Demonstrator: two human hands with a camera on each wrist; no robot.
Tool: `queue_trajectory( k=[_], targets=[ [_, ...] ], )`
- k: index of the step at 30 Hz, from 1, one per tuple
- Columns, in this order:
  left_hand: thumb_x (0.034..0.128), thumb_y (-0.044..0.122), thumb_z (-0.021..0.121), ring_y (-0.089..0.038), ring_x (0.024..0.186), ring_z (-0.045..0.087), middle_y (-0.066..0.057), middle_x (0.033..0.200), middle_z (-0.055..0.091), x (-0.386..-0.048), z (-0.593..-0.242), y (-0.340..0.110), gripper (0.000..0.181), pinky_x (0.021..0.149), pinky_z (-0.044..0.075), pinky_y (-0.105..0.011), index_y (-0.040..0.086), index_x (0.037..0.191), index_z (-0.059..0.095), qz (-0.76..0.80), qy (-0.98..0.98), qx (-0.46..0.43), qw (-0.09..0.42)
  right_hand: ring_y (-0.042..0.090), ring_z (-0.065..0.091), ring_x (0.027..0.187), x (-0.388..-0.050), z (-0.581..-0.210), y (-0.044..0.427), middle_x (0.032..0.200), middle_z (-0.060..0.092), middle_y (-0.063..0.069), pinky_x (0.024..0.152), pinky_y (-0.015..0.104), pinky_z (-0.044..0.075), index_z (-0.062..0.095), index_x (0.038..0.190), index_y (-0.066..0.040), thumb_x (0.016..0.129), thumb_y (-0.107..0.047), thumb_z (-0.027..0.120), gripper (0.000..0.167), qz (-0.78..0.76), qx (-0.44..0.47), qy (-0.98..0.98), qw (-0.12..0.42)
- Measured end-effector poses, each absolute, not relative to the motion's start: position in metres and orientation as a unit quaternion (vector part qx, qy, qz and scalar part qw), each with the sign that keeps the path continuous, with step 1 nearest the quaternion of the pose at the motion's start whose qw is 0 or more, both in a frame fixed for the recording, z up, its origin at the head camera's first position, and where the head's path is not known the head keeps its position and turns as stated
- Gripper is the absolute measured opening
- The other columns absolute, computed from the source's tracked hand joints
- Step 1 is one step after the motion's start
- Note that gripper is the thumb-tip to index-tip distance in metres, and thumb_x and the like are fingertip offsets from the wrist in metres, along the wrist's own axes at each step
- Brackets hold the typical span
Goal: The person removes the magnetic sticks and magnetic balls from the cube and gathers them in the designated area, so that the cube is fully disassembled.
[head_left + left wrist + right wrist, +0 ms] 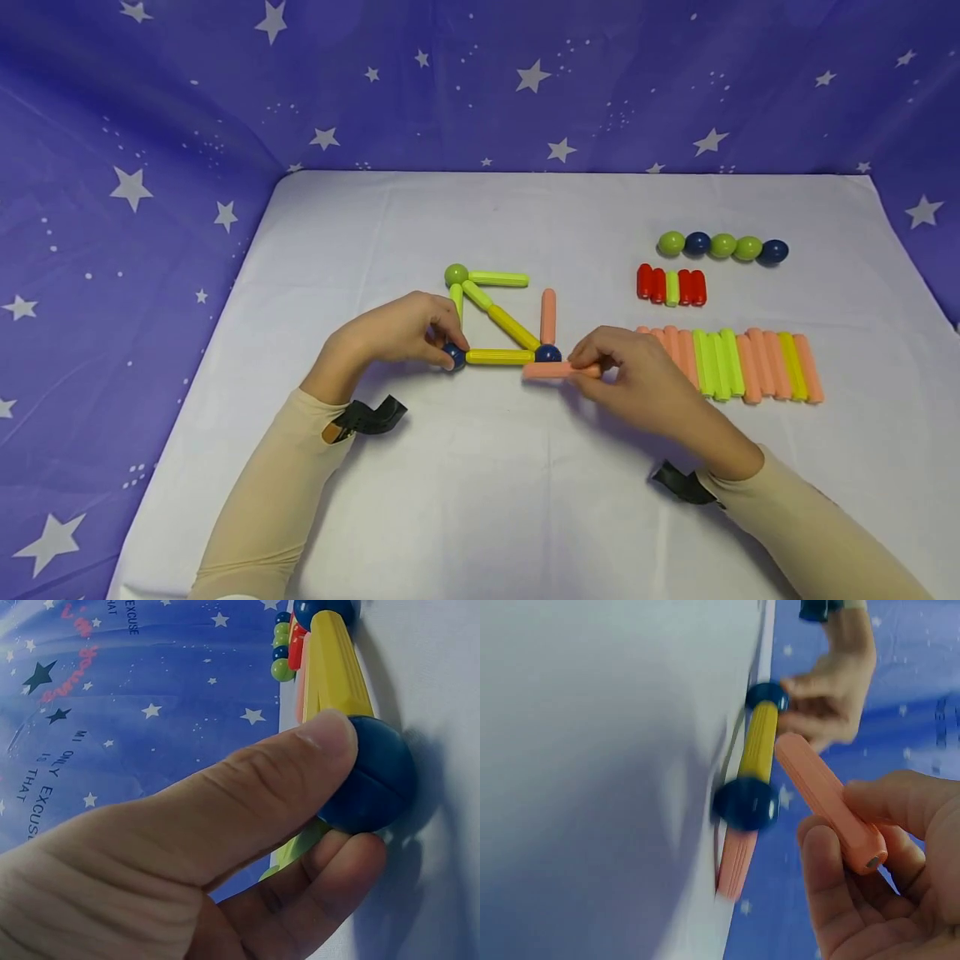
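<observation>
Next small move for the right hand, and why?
Probably bring the free end of the pink stick to the near blue ball. The right hand holds that stick close to the ball, but the right wrist view shows a gap. The left hand pinches the other blue ball, which likely steadies the yellow stick between them.

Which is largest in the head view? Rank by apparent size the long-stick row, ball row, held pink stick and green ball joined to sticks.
1. Long-stick row, partly hidden
2. Ball row
3. Held pink stick
4. Green ball
</observation>
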State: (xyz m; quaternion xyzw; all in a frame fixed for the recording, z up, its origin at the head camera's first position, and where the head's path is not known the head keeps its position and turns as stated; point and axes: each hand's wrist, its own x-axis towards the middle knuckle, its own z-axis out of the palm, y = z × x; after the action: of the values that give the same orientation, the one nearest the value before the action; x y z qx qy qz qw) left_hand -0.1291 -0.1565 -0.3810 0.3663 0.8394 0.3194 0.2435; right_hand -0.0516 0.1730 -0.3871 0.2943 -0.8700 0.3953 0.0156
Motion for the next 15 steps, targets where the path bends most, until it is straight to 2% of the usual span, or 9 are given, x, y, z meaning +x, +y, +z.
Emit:
queue_trajectory(
  k=[3, 7, 9, 13, 15],
  targets=[
    [0.0759, 0.01, 0.085, -0.013, 0.077, 0.059, 0.001, 0.091, 0.063, -0.128, -0.381, -0.156, 0.023, 0.067, 0.051, -0.027, 0.012, 0.098, 0.078, 0.321, 0.84, 0.361, 0.246, 0.005, 0.058, 0.075, -0.046, -0.383, 0.198, 0.091, 0.068, -0.01, 0.063, 0.021, 0.049, 0.068, 0.086, -0.017, 0.075, 0.0, 0.082, 0.025, 0.391, 0.244, -0.886, 0.046],
    [0.0764, 0.011, 0.084, -0.013, 0.077, 0.058, 0.0, 0.092, 0.063, -0.128, -0.38, -0.157, 0.022, 0.068, 0.051, -0.027, 0.013, 0.098, 0.078, 0.318, 0.842, 0.36, 0.244, 0.005, 0.055, 0.072, -0.037, -0.377, 0.237, 0.09, 0.07, -0.004, 0.058, 0.016, 0.042, 0.071, 0.088, -0.013, 0.073, 0.0, 0.084, 0.023, 0.39, 0.153, -0.902, 0.109],
    [0.0765, 0.011, 0.084, -0.013, 0.077, 0.058, 0.0, 0.091, 0.063, -0.128, -0.38, -0.157, 0.022, 0.069, 0.051, -0.028, 0.013, 0.097, 0.078, 0.316, 0.843, 0.36, 0.243, 0.007, 0.054, 0.067, -0.032, -0.374, 0.26, 0.086, 0.07, -0.003, 0.051, 0.016, 0.039, 0.073, 0.091, -0.009, 0.076, -0.001, 0.082, 0.02, 0.396, 0.09, -0.904, 0.137],
    [0.0765, 0.011, 0.084, -0.014, 0.077, 0.058, 0.0, 0.091, 0.063, -0.128, -0.38, -0.158, 0.022, 0.069, 0.051, -0.028, 0.013, 0.097, 0.078, 0.317, 0.843, 0.361, 0.242, 0.006, 0.052, 0.06, -0.027, -0.377, 0.31, 0.078, 0.064, -0.017, 0.045, 0.014, 0.037, 0.072, 0.098, -0.001, 0.082, -0.009, 0.078, 0.018, 0.372, -0.074, -0.908, 0.18],
    [0.0764, 0.01, 0.084, -0.014, 0.077, 0.058, 0.001, 0.091, 0.063, -0.129, -0.38, -0.158, 0.022, 0.069, 0.051, -0.028, 0.013, 0.097, 0.078, 0.319, 0.841, 0.362, 0.243, 0.004, 0.05, 0.061, -0.024, -0.38, 0.337, 0.076, 0.058, -0.021, 0.047, 0.013, 0.036, 0.071, 0.096, -0.012, 0.086, -0.017, 0.076, 0.012, 0.355, -0.174, -0.901, 0.178]
  ],
)
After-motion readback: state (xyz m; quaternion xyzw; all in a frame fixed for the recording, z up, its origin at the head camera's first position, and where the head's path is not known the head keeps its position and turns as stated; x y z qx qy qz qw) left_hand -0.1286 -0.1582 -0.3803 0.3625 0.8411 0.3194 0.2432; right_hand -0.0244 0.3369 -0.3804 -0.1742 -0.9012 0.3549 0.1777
